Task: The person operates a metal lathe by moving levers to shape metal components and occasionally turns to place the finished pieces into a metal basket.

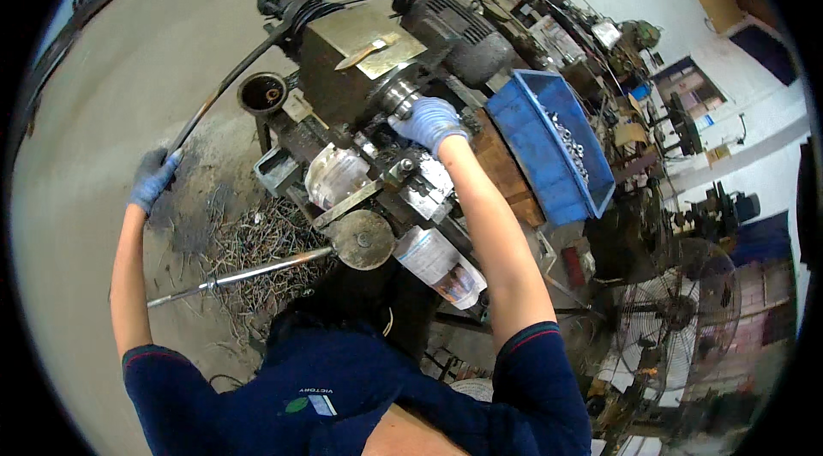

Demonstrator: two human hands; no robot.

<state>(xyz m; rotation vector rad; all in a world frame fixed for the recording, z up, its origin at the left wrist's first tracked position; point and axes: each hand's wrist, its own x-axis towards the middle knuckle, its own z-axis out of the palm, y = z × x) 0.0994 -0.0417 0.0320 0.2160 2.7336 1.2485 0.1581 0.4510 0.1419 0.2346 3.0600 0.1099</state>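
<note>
My left hand [154,179], in a grey-blue glove, is closed round the lower end of a long dark lever [225,84]. That lever slants up to the far left end of a greasy lathe-like machine [330,79]. At the machine's middle, my right hand [429,123], gloved in light blue, is curled in front of the shiny round spindle nose [399,96]. Its fingertips are hidden, and whatever they hold does not show. Just nearer than this hand lies a metal slide [427,190]. On the housing's top rests a paintbrush [367,54].
Right of the machine stands a blue bin [549,147] holding small metal parts. A long handle [244,274] juts left from a round disc [363,240]. Thin metal scrap [257,255] is heaped on the floor. A caged fan [677,310] stands at the right.
</note>
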